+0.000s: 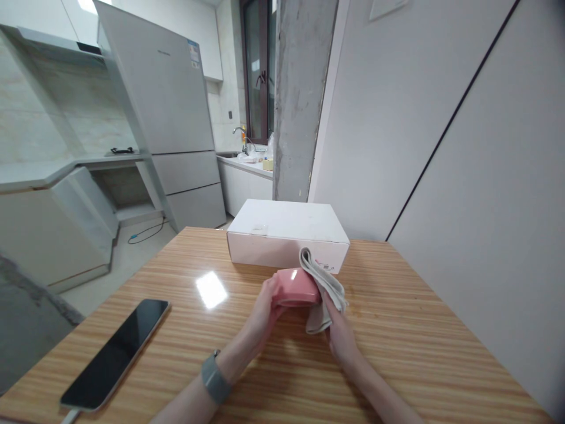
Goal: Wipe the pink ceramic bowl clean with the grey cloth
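Pink dish [296, 285], left hand [265, 306] seemingly curled round

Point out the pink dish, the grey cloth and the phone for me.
Pink dish [296, 286]: head view, its glossy surface.
Grey cloth [325, 285]: head view, its folded layers.
Phone [116, 354]: head view, its dark screen.

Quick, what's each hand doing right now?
Left hand: closed, holding a glossy pink bowl-shaped dish.
Right hand: closed, holding a folded light-grey fabric cloth.
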Demonstrator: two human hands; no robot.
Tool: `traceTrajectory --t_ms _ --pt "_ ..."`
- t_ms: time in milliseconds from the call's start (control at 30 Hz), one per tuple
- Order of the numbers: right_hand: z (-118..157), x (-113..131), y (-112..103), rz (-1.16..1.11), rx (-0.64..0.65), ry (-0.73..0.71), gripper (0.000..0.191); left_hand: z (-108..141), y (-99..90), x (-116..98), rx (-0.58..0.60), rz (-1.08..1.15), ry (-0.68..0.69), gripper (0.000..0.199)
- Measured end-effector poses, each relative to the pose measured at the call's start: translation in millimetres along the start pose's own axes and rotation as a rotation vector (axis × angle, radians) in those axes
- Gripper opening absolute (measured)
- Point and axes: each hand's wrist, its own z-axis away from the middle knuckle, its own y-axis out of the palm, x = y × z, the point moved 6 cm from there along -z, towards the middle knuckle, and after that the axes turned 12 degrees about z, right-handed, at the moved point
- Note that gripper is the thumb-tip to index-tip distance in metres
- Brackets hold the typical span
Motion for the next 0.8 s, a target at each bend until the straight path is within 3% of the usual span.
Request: traceTrajectory --t_ms 100,200,400,533,633,800 --pt "-6 1 -3 -0.160 -0.114 0.149 0.046 0 4.9 -4 0.075 -0.005 0.017 0.036" --pt "-3 9 4 -0.302 -0.097 0.256 0.049 1 8.0 -7 0.108 -0.018 0.086 0.037" --pt "7 17 12 -0.309 -0.049 0.242 0.045 10 19.4 13 0.361 0.111 -0.213 0.057" --pt "6 10 10 -0.288 -0.049 0.226 0.044 9 18.5 4 0.336 0.040 -0.099 0.054" --pt "3 1 -1 -0.188 -0.067 0.182 0.041 7 14.6 -6 0.248 -0.115 0.039 0.066" --pt "6 -2 -8 0.100 0.009 -0.071 0.032 7 9.7 -16 0.120 -0.384 0.224 0.081"
